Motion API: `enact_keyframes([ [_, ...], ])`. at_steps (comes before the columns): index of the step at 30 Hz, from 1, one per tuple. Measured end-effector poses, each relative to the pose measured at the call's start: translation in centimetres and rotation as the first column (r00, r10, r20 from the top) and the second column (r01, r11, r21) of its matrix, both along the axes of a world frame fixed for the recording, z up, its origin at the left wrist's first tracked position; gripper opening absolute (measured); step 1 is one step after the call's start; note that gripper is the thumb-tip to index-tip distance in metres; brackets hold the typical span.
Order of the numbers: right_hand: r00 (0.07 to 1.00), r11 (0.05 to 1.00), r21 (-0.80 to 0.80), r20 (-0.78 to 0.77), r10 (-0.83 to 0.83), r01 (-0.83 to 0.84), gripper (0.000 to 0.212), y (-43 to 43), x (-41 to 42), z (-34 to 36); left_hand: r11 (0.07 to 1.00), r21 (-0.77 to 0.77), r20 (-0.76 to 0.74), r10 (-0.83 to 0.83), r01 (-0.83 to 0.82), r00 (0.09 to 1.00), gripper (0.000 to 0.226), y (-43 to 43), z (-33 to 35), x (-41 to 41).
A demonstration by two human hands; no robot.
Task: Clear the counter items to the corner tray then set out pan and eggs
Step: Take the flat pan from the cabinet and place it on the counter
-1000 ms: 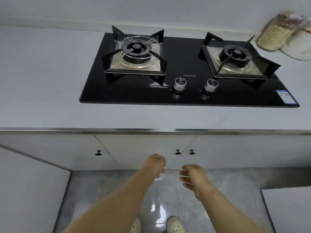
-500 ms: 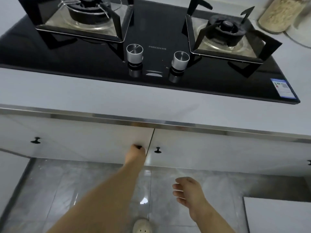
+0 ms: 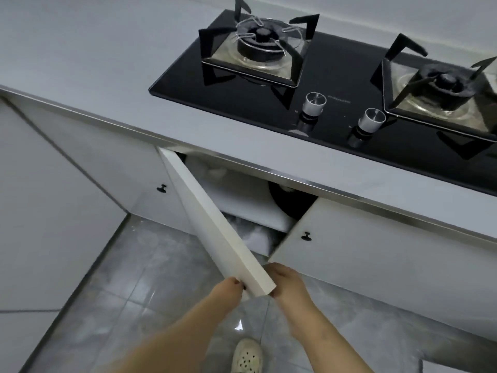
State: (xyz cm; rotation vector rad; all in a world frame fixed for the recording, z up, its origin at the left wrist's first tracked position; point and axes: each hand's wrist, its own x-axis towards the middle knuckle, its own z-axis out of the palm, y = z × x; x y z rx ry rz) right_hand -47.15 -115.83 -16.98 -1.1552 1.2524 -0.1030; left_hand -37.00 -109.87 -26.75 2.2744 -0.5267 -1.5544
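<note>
A white cabinet door point(image 3: 215, 224) under the counter stands swung out toward me. My left hand point(image 3: 228, 292) grips the knob on its outer face near the free end. On the inner side of that end, my right hand point(image 3: 287, 284) holds the door's edge. Inside the cabinet a dark round pan point(image 3: 290, 201) lies on a white shelf point(image 3: 242, 203), partly hidden by the counter edge and the neighbouring door. No eggs or tray are in view.
A black two-burner gas hob point(image 3: 336, 76) with two knobs sits in the grey counter point(image 3: 107, 76). A closed door point(image 3: 376, 251) lies right of the opening, another closed door point(image 3: 129, 170) left of it. My shoe point(image 3: 247, 356) stands on grey floor tiles.
My left hand took the knob and pulled the door out wide. My right hand rose from hanging free onto the door's end. The view shifted left.
</note>
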Motion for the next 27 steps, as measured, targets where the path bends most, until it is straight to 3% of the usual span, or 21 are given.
enact_keyframes([
  [2, 1.0, 0.999, 0.039, 0.015, -0.016, 0.016, 0.026, 1.6, 0.3, 0.7, 0.934, -0.108, -0.068, 0.334, -0.34, 0.94, 0.029, 1.8, 2.1, 1.3],
  [4, 0.999, 0.998, 0.047, 0.004, -0.04, 0.04, 0.026, 3.6, 1.4, 0.9, 0.701, -0.23, -0.251, 0.628, -0.675, 0.737, 0.022, 3.6, 5.4, 3.1],
  [6, 0.998, 1.0, 0.027, -0.058, 0.007, -0.005, 0.028, 6.1, 2.9, 0.9, 0.555, -0.29, -0.392, 0.675, -0.78, 0.625, 0.022, 5.1, 8.8, 5.0],
  [8, 0.991, 0.995, 0.022, -0.094, 0.097, -0.095, 0.027, 9.4, 5.4, 1.5, 0.574, -0.391, -0.389, 0.606, -0.72, 0.694, 0.024, 7.0, 11.7, 7.1],
  [9, 0.988, 0.991, 0.043, -0.086, 0.132, -0.128, 0.025, 10.8, 6.7, 1.8, 0.622, -0.448, -0.305, 0.57, -0.643, 0.763, 0.024, 7.8, 12.7, 7.9],
  [11, 0.984, 0.979, 0.114, -0.045, 0.174, -0.168, 0.024, 13.5, 9.5, 2.5, 0.745, -0.524, -0.02, 0.473, -0.411, 0.881, 0.024, 9.6, 13.9, 9.6],
  [12, 0.98, 0.971, 0.144, -0.025, 0.197, -0.191, 0.023, 15.0, 11.3, 2.9, 0.801, -0.519, 0.138, 0.424, -0.299, 0.895, 0.025, 10.9, 14.2, 10.7],
  [14, 0.971, 0.953, 0.19, 0.007, 0.239, -0.236, 0.026, 16.9, 13.6, 3.0, 0.866, -0.476, 0.374, 0.354, -0.15, 0.857, 0.025, 12.7, 14.1, 12.5],
  [16, 0.965, 0.943, 0.208, 0.038, 0.258, -0.26, 0.018, 18.5, 16.1, 3.2, 0.893, -0.442, 0.478, 0.318, -0.089, 0.819, 0.022, 14.5, 14.2, 15.2],
  [23, 0.986, 0.973, 0.179, -0.057, 0.158, -0.146, 0.01, 18.2, 16.5, 3.7, 0.919, -0.393, 0.491, 0.234, -0.027, 0.839, 0.018, 15.4, 14.3, 17.0],
  [27, 0.997, 0.992, 0.127, -0.08, -0.005, 0.015, 0.012, 15.1, 14.0, 4.0, 0.922, -0.366, 0.697, 0.178, 0.13, 0.695, 0.039, 14.0, 15.0, 15.9],
])
